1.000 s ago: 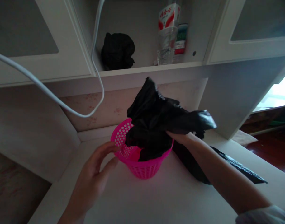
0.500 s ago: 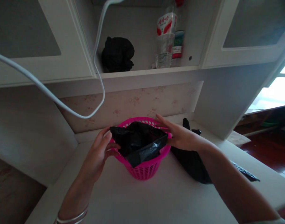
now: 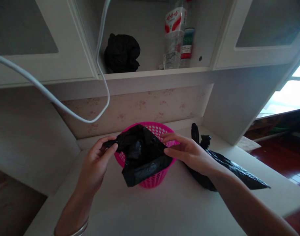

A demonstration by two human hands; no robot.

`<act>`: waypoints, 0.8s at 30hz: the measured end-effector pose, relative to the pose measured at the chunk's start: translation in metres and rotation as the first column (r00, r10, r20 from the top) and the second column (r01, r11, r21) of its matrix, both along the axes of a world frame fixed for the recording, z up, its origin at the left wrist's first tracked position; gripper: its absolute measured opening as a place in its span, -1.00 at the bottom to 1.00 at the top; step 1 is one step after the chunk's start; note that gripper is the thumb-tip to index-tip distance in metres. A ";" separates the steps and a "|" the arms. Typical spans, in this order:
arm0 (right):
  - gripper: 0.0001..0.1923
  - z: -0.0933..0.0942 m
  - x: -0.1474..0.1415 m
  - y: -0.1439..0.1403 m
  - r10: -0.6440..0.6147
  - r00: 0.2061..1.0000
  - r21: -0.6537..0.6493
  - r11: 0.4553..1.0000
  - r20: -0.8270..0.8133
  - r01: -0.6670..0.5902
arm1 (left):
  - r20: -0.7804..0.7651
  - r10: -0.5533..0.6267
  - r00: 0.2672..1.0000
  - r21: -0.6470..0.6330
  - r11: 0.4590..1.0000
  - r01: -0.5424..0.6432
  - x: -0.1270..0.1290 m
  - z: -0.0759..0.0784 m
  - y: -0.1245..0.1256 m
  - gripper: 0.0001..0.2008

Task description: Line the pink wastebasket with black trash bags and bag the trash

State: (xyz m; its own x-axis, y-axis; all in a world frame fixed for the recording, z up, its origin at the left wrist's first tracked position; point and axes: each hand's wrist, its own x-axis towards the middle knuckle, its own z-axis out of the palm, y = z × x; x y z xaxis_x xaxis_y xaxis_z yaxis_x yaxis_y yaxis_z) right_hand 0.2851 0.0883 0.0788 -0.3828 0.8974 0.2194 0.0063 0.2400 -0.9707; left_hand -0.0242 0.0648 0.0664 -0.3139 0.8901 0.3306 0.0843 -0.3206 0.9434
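Observation:
A bright pink perforated basket (image 3: 153, 181) stands upright on the white counter (image 3: 140, 214). Inside its mouth sits a black plastic bag (image 3: 145, 172), spread open, with its front edge hanging over the near rim. My left hand (image 3: 97, 160) pinches a gathered corner of the bag just outside the basket's left rim. At the right, my right hand (image 3: 186, 152) has thumb and fingers closed on the bag's other edge, above the rim. Most of the basket's inside is hidden by the bag.
A second black plastic bag (image 3: 228, 167) lies on the counter under my right forearm. Overhead, an open shelf holds a crumpled black bundle (image 3: 122, 54), a clear plastic bottle (image 3: 173, 49) and a green-and-red labelled container (image 3: 187, 44). A white cable (image 3: 53, 98) hangs in front at left.
My left hand has moved outward to the left and now pinches the bag's corner. My right hand has shifted inward onto the bag's edge. The bag's front flap has dropped further over the rim.

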 end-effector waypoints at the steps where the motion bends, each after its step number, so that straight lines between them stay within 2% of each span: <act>1: -0.70 0.000 0.000 0.001 -0.009 0.999 -0.002 1.000 -0.035 0.009 | 0.014 0.011 1.000 0.013 1.000 -0.011 -0.001 0.001 -0.001 -0.61; 5: -0.80 0.004 0.010 0.004 -0.161 0.963 -0.064 0.986 -0.214 0.151 | 0.182 0.106 0.978 0.077 0.990 -0.122 -0.006 0.012 -0.003 -0.66; 8: -0.86 0.004 0.024 0.009 -0.303 0.917 -0.156 0.950 -0.260 0.270 | 0.329 0.169 0.929 0.079 0.975 -0.205 -0.012 0.022 -0.005 -0.70; 11: -0.87 -0.004 0.038 0.016 -0.415 0.880 -0.161 0.908 -0.232 0.387 | 0.372 0.192 0.908 -0.045 0.981 -0.189 -0.021 0.029 -0.009 -0.66; 14: -0.88 -0.020 0.050 0.023 -0.482 0.855 -0.184 0.873 -0.191 0.452 | 0.405 0.180 0.896 -0.254 0.964 -0.079 -0.026 0.028 -0.011 -0.56; 18: -0.67 -0.046 0.061 0.030 -0.490 0.865 -0.231 0.859 -0.109 0.457 | 0.424 0.140 0.895 -0.359 0.933 0.024 -0.025 0.006 -0.007 -0.55; 21: -0.54 -0.063 0.062 0.036 -0.464 0.884 -0.230 0.868 -0.062 0.440 | 0.362 0.130 0.923 -0.356 0.934 0.008 -0.028 -0.021 0.003 -0.50; 24: -0.50 -0.071 0.056 0.044 -0.406 0.913 -0.208 0.897 -0.037 0.390 | 0.310 0.123 0.943 -0.346 0.938 -0.009 -0.033 -0.046 0.016 -0.48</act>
